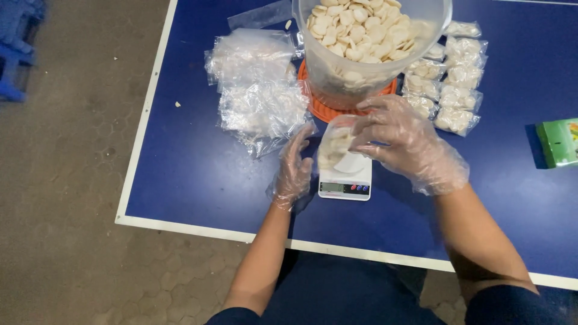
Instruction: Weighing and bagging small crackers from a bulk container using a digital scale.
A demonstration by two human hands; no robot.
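Observation:
Both hands wear thin clear plastic gloves. My right hand (pixel 400 141) pinches the top of a small clear bag of pale round crackers (pixel 335 143) that stands on a small white kitchen scale (pixel 345 179). To the bag's left, my left hand (pixel 295 168) has its fingers spread, touching or nearly touching the bag's side. Just behind the scale stands a large clear tub (pixel 370 45) full of the same crackers, resting on an orange lid (pixel 319 105).
A heap of empty clear bags (pixel 256 90) lies left of the tub. Several filled small bags (pixel 454 78) lie to its right. A green packet (pixel 560 141) sits at the right edge. The blue table (pixel 198 174) has a white border; paved floor lies to the left.

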